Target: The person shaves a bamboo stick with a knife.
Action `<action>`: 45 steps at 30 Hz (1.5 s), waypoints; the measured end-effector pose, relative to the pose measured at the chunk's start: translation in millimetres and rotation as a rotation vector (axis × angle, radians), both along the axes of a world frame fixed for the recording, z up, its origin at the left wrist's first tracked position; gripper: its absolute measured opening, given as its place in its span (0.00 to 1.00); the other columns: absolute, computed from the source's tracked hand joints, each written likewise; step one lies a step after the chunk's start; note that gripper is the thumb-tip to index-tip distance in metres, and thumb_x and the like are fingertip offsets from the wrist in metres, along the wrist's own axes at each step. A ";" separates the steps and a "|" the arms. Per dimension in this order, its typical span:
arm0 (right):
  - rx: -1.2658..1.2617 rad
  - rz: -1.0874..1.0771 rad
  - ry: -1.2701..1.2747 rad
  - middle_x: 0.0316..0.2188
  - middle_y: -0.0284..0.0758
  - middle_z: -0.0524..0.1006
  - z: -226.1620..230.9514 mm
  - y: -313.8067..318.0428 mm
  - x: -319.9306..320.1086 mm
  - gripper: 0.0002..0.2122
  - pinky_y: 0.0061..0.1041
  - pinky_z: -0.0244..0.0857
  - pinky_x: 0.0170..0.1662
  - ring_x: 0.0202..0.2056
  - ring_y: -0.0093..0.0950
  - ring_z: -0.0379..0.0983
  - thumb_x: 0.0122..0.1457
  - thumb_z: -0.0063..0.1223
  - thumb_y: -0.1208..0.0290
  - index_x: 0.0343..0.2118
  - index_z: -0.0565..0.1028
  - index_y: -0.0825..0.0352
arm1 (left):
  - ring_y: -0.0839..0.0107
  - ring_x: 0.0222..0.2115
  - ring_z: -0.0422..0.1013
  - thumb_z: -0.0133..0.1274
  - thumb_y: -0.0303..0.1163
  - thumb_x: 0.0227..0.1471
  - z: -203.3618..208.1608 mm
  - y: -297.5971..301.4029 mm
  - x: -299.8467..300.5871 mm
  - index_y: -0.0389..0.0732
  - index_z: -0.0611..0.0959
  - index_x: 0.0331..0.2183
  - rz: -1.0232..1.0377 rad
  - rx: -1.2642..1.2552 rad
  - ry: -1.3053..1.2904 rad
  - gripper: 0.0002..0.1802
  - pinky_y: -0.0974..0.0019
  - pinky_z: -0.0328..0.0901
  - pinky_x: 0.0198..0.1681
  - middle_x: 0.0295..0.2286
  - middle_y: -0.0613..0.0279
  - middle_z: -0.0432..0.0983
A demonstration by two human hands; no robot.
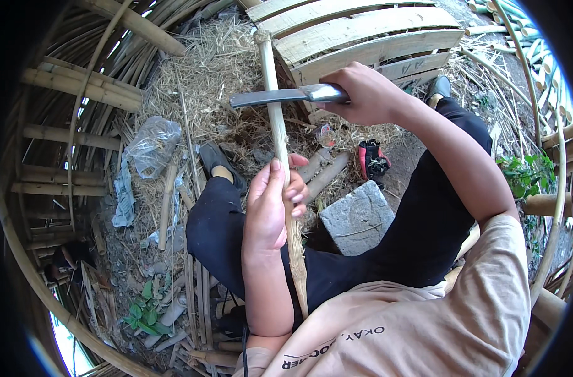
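A long pale bamboo stick [278, 129] slants away from my lap, its lower end against my shirt and its far end in the air. Around its middle my left hand [274, 198] is closed, thumb lying along the stick. My right hand [368, 94] grips the dark handle of a broad-bladed machete [274, 97]. The blade lies crosswise over the upper part of the stick, pointing left. It looks to be touching the stick or just above it. Below my left hand the stick's surface is rough and shaved.
A slatted wooden pallet [362, 31] stands ahead. On the straw-strewn ground lie a grey stone block [357, 218], a red and black object [374, 159], and a clear plastic bag [153, 147]. Bamboo poles [79, 88] line the left side; cut bamboo [538, 56] is piled far right.
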State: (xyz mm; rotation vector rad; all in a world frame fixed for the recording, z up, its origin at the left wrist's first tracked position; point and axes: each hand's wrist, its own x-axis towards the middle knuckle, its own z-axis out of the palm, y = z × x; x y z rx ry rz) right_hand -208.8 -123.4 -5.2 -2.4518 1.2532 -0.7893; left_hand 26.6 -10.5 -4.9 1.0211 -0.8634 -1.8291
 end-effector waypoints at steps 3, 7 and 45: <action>0.033 -0.030 0.019 0.17 0.42 0.76 4.0 3.3 -0.4 0.11 0.35 0.68 0.29 0.22 0.40 0.75 0.50 0.62 0.65 0.28 0.80 0.69 | 0.88 0.18 0.51 0.36 0.37 0.69 -4.4 -1.3 -0.5 0.39 0.72 0.44 0.065 -0.027 0.015 0.13 0.84 0.49 0.18 0.21 0.75 0.57; 0.025 -0.071 0.086 0.16 0.41 0.75 10.7 13.6 1.3 0.12 0.36 0.68 0.29 0.22 0.40 0.75 0.48 0.64 0.62 0.26 0.80 0.69 | 0.88 0.18 0.51 0.38 0.38 0.69 -2.5 -1.0 -12.7 0.41 0.72 0.42 0.150 -0.080 -0.108 0.12 0.84 0.46 0.16 0.21 0.75 0.57; -0.004 -0.163 0.212 0.17 0.43 0.77 -15.9 5.9 14.7 0.05 0.39 0.72 0.30 0.23 0.44 0.76 0.36 0.57 0.72 0.19 0.78 0.66 | 0.91 0.13 0.48 0.38 0.38 0.69 -22.0 5.5 -28.0 0.42 0.71 0.34 0.260 -0.271 -0.389 0.13 0.80 0.41 0.13 0.17 0.79 0.54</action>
